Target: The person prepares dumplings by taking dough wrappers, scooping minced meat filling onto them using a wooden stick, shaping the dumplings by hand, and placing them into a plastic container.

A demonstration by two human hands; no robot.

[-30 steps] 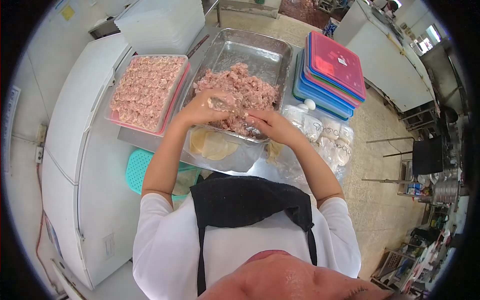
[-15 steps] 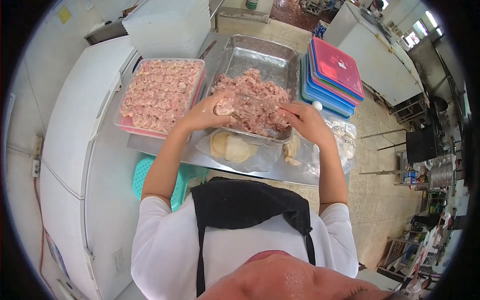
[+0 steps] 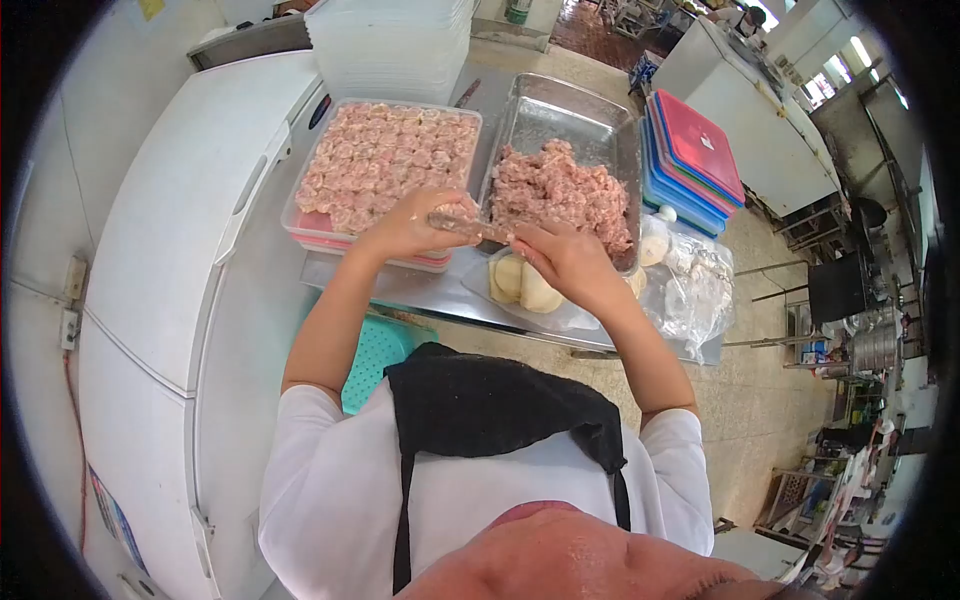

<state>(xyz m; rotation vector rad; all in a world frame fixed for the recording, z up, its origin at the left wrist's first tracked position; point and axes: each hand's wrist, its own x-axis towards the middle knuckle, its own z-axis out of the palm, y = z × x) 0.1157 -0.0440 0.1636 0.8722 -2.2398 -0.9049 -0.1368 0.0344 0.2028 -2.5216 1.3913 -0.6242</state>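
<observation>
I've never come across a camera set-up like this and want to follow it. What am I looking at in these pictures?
There is no machine here, only a person working with two bare hands. All the pictures come from one camera worn on that person's head, looking forward and down, so the arms stretch away from you. The right hand holds a flat, smeared tool that reaches across to the left hand, which cups a small lump, partly hidden. On the metal table stand a metal tray of ground meat, a clear plastic container with rows of open-topped meat dumplings, round wrappers, clear plastic bags and a stack of coloured plastic lids.
</observation>
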